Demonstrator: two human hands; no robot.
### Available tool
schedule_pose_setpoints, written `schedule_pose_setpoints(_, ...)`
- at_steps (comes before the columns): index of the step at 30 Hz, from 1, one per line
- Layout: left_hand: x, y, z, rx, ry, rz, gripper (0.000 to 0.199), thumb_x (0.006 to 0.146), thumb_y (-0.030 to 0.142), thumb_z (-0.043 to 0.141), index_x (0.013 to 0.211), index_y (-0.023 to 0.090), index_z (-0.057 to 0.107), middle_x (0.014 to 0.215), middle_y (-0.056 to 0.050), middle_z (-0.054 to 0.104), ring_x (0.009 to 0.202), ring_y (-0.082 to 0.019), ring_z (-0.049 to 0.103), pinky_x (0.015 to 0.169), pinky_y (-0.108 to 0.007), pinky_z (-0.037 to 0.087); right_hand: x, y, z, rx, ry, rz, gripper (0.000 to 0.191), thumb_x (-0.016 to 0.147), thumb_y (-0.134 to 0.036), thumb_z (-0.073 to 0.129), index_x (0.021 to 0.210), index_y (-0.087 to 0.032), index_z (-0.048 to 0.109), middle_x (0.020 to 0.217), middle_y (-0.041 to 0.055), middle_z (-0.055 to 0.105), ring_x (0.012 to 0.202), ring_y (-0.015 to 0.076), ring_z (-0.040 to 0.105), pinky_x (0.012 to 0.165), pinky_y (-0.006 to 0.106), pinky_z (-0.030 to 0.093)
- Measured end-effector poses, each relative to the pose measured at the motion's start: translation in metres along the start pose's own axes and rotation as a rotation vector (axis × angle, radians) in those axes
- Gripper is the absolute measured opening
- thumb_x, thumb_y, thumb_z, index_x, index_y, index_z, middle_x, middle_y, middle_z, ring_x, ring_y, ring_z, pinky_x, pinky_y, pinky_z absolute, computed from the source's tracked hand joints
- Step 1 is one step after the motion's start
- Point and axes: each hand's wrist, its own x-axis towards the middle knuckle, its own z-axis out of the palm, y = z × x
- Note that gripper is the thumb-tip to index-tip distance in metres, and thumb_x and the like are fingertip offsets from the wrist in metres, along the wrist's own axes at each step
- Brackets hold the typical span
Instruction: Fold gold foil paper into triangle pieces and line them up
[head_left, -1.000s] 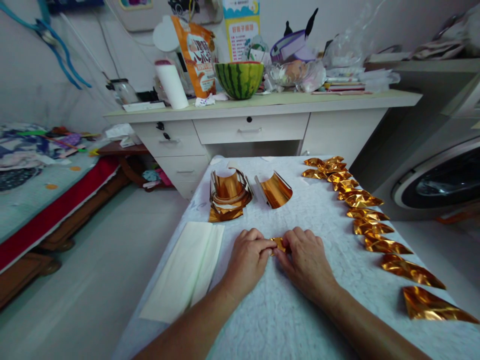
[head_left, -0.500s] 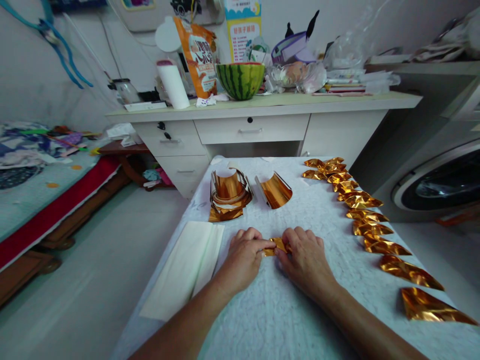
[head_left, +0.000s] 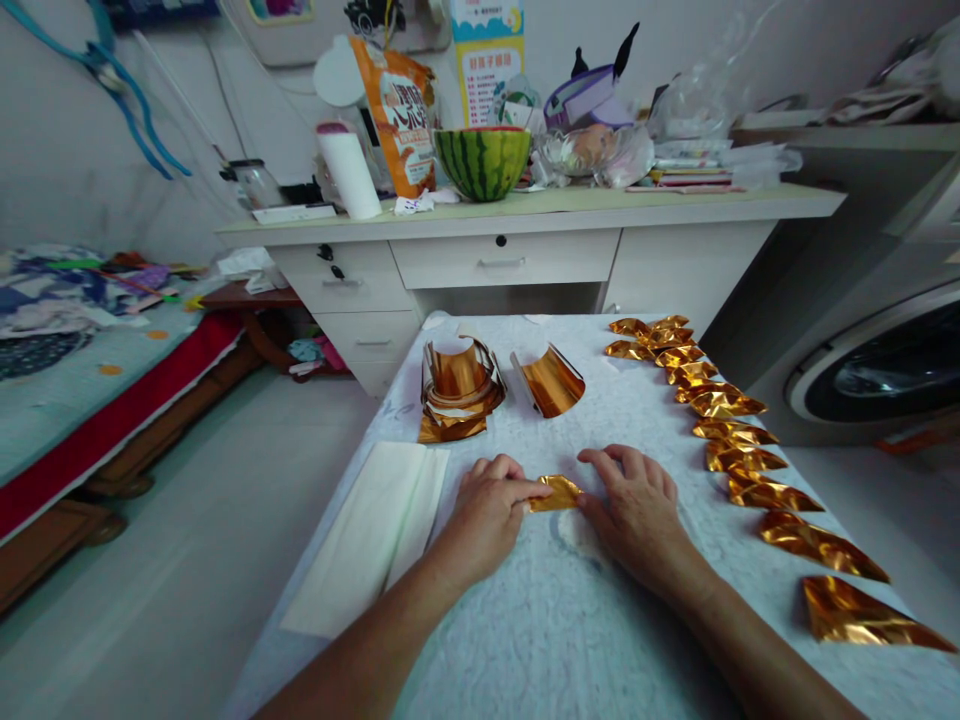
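Note:
A small folded piece of gold foil [head_left: 556,493] lies on the cloth-covered table between my two hands. My left hand [head_left: 491,500] grips its left end, with the index finger stretched along it. At its right end, my right hand [head_left: 634,500] is open, fingers apart, the thumb near or touching the foil's tip. Beyond them stand a stack of curled gold sheets [head_left: 459,385] and a single curled gold sheet [head_left: 553,382]. Left of my left hand lie white paper sheets [head_left: 375,530].
Several folded gold foil pieces [head_left: 739,458] run down the table's right edge. Behind the table is a desk [head_left: 510,215] holding a halved watermelon [head_left: 482,163], an orange bag and plastic bags. A bed is at left, a washing machine [head_left: 885,350] at right.
My right hand has opened and moved slightly right, uncovering more of the gold foil. The left hand has stayed at the foil's left end.

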Motion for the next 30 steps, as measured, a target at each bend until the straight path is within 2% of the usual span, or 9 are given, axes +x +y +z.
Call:
schedule_pose_setpoints(9,-0.001,0.003,-0.002,0.007,-0.005,-0.01,0.044,0.082,0.006,0.052,0.109,0.036,0.07,0.098,-0.001,0.057,0.095,-0.02,0.049,0.088,-0.036,0.039,-0.001,0.01,-0.002,0.043,-0.033,-0.057,0.047,0.083,-0.014,0.052,0.126,-0.034,0.052,0.12,0.0073,0.054,0.108,0.0277,0.049,0.09,0.047,0.04)
schedule_pose_setpoints(13,0.0,0.001,-0.002,0.031,-0.003,-0.001,0.043,0.084,0.008,0.052,0.11,0.037,0.07,0.098,-0.001,0.057,0.095,-0.02,0.049,0.087,-0.036,0.039,0.001,0.006,-0.005,0.115,-0.001,-0.082,0.027,0.092,-0.027,0.044,0.117,-0.023,0.054,0.116,0.0095,0.057,0.107,0.0268,0.049,0.091,0.046,0.039)
schedule_pose_setpoints(15,0.0,0.001,-0.001,0.039,0.006,0.008,0.044,0.083,0.008,0.052,0.11,0.038,0.069,0.098,-0.001,0.057,0.095,-0.02,0.049,0.086,-0.036,0.038,0.002,0.001,-0.005,0.114,0.016,-0.085,0.03,0.094,-0.036,0.043,0.117,-0.02,0.052,0.116,0.0109,0.057,0.107,0.0275,0.049,0.092,0.046,0.038)
schedule_pose_setpoints(18,-0.001,0.002,-0.001,0.036,0.019,0.018,0.044,0.083,0.008,0.052,0.11,0.038,0.069,0.097,-0.001,0.057,0.095,-0.019,0.049,0.086,-0.035,0.038,0.003,-0.005,-0.003,0.053,0.022,-0.102,0.037,0.091,-0.037,0.049,0.124,-0.02,0.049,0.12,0.0119,0.056,0.11,0.0292,0.048,0.093,0.048,0.036)
schedule_pose_setpoints(24,0.003,0.011,0.01,0.034,0.135,-0.033,0.016,0.083,0.029,0.066,0.097,0.031,0.072,0.091,0.0,0.058,0.092,-0.019,0.05,0.085,-0.035,0.036,0.004,-0.008,-0.002,-0.01,0.026,-0.109,0.043,0.087,-0.035,0.054,0.127,-0.021,0.049,0.121,0.0123,0.056,0.109,0.0296,0.049,0.094,0.048,0.036)
schedule_pose_setpoints(27,0.008,0.015,0.016,0.061,0.181,-0.067,0.007,0.077,0.029,0.072,0.083,0.026,0.069,0.089,0.0,0.057,0.092,-0.02,0.051,0.083,-0.035,0.035,0.004,-0.009,-0.003,-0.01,0.03,-0.111,0.042,0.087,-0.032,0.054,0.127,-0.022,0.05,0.12,0.0127,0.055,0.109,0.0298,0.048,0.095,0.049,0.036)
schedule_pose_setpoints(30,0.011,0.016,0.017,0.071,0.172,-0.088,0.007,0.076,0.023,0.071,0.08,0.025,0.066,0.089,0.001,0.058,0.092,-0.02,0.05,0.082,-0.035,0.034,0.003,-0.008,-0.002,-0.007,0.029,-0.112,0.043,0.086,-0.031,0.055,0.128,-0.024,0.05,0.12,0.0124,0.055,0.109,0.0298,0.048,0.095,0.049,0.036)
